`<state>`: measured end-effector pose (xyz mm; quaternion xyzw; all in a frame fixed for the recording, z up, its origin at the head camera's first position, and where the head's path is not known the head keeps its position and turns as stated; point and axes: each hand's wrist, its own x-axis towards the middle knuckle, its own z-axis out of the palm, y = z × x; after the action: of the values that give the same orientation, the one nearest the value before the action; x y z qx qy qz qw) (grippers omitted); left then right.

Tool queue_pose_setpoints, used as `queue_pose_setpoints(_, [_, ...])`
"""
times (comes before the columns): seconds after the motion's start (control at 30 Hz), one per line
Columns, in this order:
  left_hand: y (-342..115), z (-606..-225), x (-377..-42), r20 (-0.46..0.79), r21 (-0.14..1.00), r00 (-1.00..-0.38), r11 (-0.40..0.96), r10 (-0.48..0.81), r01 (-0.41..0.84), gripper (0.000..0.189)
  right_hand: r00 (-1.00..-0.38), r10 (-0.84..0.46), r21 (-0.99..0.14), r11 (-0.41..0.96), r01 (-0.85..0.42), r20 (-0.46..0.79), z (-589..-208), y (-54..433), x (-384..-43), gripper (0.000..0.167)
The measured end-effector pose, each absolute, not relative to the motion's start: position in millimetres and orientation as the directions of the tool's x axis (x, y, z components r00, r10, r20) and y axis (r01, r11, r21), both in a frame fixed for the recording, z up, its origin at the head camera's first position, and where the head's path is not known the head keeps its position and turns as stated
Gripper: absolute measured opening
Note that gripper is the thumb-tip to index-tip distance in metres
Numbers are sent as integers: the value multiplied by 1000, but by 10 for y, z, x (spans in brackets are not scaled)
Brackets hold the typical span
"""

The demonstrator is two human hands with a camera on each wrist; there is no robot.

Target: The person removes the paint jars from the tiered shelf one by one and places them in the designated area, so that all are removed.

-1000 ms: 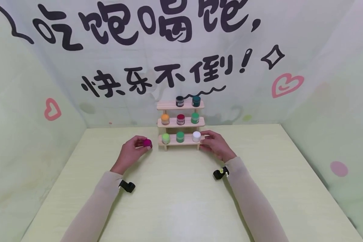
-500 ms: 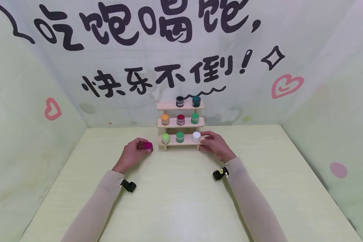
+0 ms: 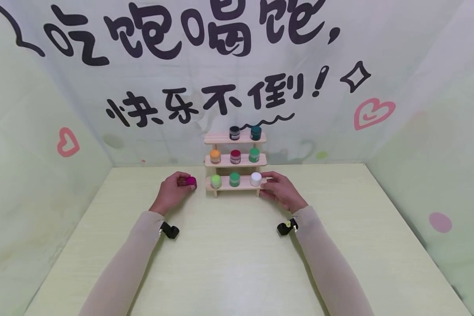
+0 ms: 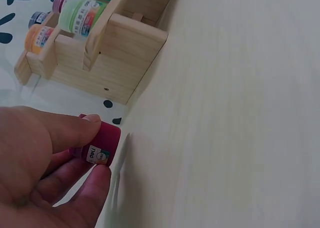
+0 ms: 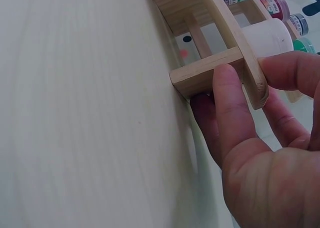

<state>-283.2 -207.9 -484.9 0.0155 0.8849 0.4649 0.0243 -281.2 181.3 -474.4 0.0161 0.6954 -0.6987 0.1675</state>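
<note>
In the head view, my left hand (image 3: 172, 192) pinches a small magenta paint jar (image 3: 191, 182) between thumb and fingers, left of the three-tier wooden rack (image 3: 216, 138). The left wrist view shows the jar (image 4: 107, 140) tilted, apart from the rack. My right hand (image 3: 283, 192) grips the right end of the rack's lowest shelf. Seen from the right wrist, its thumb lies against the wooden end piece (image 5: 202, 76), close to a white jar (image 5: 270, 37). The lowest shelf bears light green (image 3: 215, 181), green (image 3: 235, 179) and white jars.
On the middle shelf stand orange (image 3: 215, 156), dark red (image 3: 235, 156) and green (image 3: 254, 155) jars. A black jar (image 3: 235, 133) and a dark teal jar (image 3: 255, 133) stand on top. A printed cloth (image 3: 162, 145) hangs behind the pale table (image 3: 221, 250).
My left hand first dipped slightly toward the table's front with the magenta jar, then moved back toward the cloth and a little left. The right hand keeps its hold on the rack.
</note>
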Motion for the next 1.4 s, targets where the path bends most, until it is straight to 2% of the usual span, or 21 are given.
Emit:
queue_pose_setpoints(0.4, [-2117, -4811, -3182, -41, 828, -999, 559, -33, -53, 48, -941, -212, -962, -6, 273, -265, -4761, 1797, -2810, 45])
queue_pose_setpoints(0.87, [-2352, -4859, -3253, -38, 873, -987, 476, -156, -108, 55, -936, -218, -958, -6, 285, -277, -4764, 1792, -2813, 46])
queue_pose_setpoints(1.4, [-2428, -4943, -3293, -99, 936, -978, 317, -182, -153, 60, -936, -218, -958, -8, 285, -277, -4735, 1824, -2809, 45])
